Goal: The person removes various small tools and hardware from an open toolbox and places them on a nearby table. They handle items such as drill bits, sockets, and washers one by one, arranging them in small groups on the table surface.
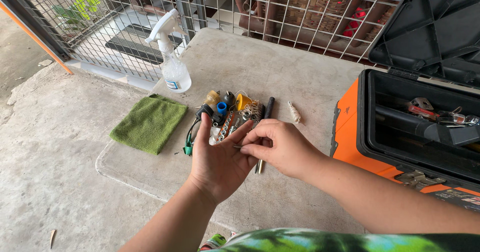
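The left hand (217,159) is held up flat and open with the palm up, and nothing is squeezed in it; the right hand (280,147) sits just beside it, to its right, with the thumb and first finger pinched shut on a thin metal pin (237,146); the pin is very small, so what kind of pin it is cannot be told; it sticks out from the pinch toward the left, over the open palm, and it looks like it touches the palm or is just above it; its long way runs side to side, almost flat, with the free tip pointing left; the right hand is the one that has it, and the left hand is only under it; past both hands, farther away on the concrete slab (300,72), lies a pile of small parts (230,112); a green cloth (150,122) lies to the left of the hands and an open orange toolbox (400,132) stands to the right.
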